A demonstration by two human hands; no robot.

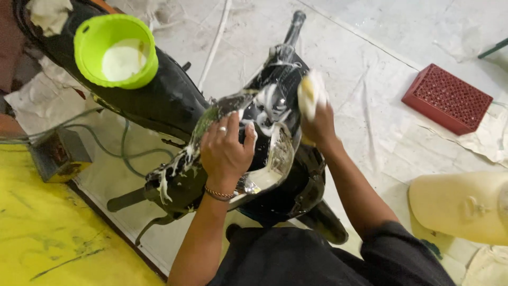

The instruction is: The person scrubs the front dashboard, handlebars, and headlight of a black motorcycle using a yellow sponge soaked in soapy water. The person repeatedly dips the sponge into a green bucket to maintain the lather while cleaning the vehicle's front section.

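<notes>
A black scooter (174, 100) stands below me, its handlebar front covered in white soap foam (270, 103). My left hand (226, 148), with a ring and a wrist bracelet, grips the edge of the foamy front panel by the headlight. My right hand (317, 124) is shut on a yellow sponge (311, 94) pressed against the right side of the panel. The left handlebar grip (126, 200) and the right grip (295, 26) stick out on either side.
A lime green bowl (87, 50) with white soapy liquid sits on the scooter seat. A red perforated crate (447, 98) lies on the pale wet floor at right. A cream body panel (460, 206) is at lower right. Yellow floor (47, 233) and a green hose (114, 151) lie left.
</notes>
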